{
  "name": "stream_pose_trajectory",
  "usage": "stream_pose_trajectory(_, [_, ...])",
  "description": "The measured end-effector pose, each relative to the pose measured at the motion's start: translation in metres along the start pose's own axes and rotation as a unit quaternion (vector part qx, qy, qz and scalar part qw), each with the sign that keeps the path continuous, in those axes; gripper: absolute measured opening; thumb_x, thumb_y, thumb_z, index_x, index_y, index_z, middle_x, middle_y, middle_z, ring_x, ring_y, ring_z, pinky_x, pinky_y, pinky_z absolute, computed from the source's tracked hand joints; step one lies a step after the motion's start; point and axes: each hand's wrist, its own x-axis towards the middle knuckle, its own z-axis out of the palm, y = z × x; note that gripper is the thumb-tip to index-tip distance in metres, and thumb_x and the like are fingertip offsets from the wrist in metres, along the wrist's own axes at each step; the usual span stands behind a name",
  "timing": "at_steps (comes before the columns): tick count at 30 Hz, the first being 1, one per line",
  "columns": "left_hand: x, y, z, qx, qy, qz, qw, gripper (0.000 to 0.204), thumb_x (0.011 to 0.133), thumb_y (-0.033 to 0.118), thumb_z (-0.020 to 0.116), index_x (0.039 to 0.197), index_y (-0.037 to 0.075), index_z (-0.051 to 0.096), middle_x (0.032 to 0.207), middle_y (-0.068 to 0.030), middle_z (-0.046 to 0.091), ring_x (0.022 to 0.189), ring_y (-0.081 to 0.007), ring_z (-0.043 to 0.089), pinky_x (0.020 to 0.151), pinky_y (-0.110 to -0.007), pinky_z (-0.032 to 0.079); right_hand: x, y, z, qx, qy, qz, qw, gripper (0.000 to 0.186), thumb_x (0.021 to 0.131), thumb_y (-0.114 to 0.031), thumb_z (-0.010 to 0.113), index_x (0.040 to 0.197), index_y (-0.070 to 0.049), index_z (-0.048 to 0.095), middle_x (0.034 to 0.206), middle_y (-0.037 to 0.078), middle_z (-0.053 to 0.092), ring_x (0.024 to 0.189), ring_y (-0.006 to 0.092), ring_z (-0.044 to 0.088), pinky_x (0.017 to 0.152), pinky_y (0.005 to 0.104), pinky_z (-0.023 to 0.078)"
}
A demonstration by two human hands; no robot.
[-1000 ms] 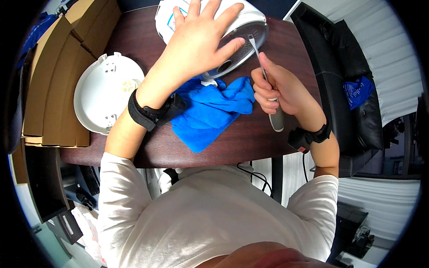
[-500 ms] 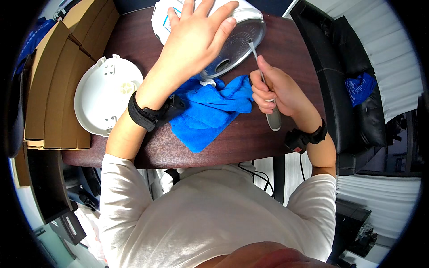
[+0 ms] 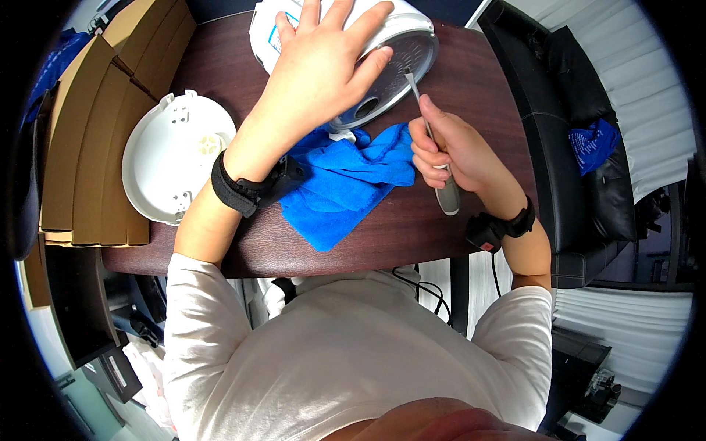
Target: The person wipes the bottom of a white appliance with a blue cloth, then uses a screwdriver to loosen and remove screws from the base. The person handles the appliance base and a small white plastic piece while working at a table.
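My left hand (image 3: 322,66) lies with spread fingers on top of a white appliance housing (image 3: 404,15) at the far side of the table. The housing rests on its side, and its round grey perforated face (image 3: 397,82) is turned toward me. In my right hand (image 3: 450,147) is a flat-blade screwdriver (image 3: 448,197) with a grey handle, gripped in a fist with the thumb along the shaft. Its tip is in front of the grey face; whether it touches I cannot tell. A crumpled blue cloth (image 3: 346,176) lies below the housing.
A round white cover (image 3: 158,158) with a small cream-coloured wheel-like part (image 3: 210,144) in it lies on the left of the dark wooden table (image 3: 250,250). Cardboard boxes (image 3: 95,147) stand along the left edge. A black sofa (image 3: 566,147) is beyond the right edge.
My right hand and the screwdriver have shifted slightly left, the tip moving a little across the grey face. My left thumb has moved slightly; the housing stays put.
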Motion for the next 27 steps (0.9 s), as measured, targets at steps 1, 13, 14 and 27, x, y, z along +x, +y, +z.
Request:
stream_pose_trajectory(1, [0.000,0.001,-0.001,0.002,0.000,0.000,1.000,0.046,0.093,0.038,0.050,0.137,0.025,0.047,0.144,-0.0180,0.038,0.132,-0.0496,0.030,0.098,-0.069,0.026,0.000,0.000,0.000,0.002,0.000,0.000,1.000,0.056,0.100,-0.055,0.025,0.062,-0.015,0.035,0.047,-0.006,0.026,0.037,0.0069,0.033,0.036,0.0220,0.032])
stream_pose_trajectory(13, [0.000,0.000,-0.003,0.000,-0.014,-0.008,1.000,0.045,0.093,0.038,0.050,0.136,0.025,0.047,0.145,-0.0175,0.038,0.132,-0.0497,0.030,0.099,-0.070,0.025,0.002,0.001,0.000,-0.013,0.030,-0.007,0.999,0.054,0.101,-0.048,0.032,0.061,-0.013,0.039,0.046,-0.007,0.030,0.036,0.0053,0.035,0.034,0.0212,0.033])
stream_pose_trajectory(14, [0.000,0.000,-0.002,0.003,-0.014,-0.007,1.000,0.045,0.093,0.038,0.050,0.136,0.025,0.047,0.145,-0.0176,0.038,0.132,-0.0496,0.030,0.098,-0.070,0.025,0.002,-0.001,0.000,-0.038,0.044,-0.019,0.998,0.054,0.101,-0.049,0.033,0.061,-0.013,0.040,0.046,-0.007,0.030,0.036,0.0055,0.035,0.034,0.0213,0.033])
stream_pose_trajectory(27, [0.000,0.001,-0.004,-0.030,-0.013,-0.019,0.999,0.042,0.096,0.036,0.043,0.136,0.025,0.048,0.144,-0.0183,0.038,0.133,-0.0493,0.029,0.101,-0.069,0.023,0.005,-0.010,-0.003,-0.159,0.150,-0.067,0.973,0.056,0.099,-0.050,0.036,0.060,-0.010,0.041,0.046,-0.004,0.032,0.036,0.0069,0.036,0.035,0.0217,0.030])
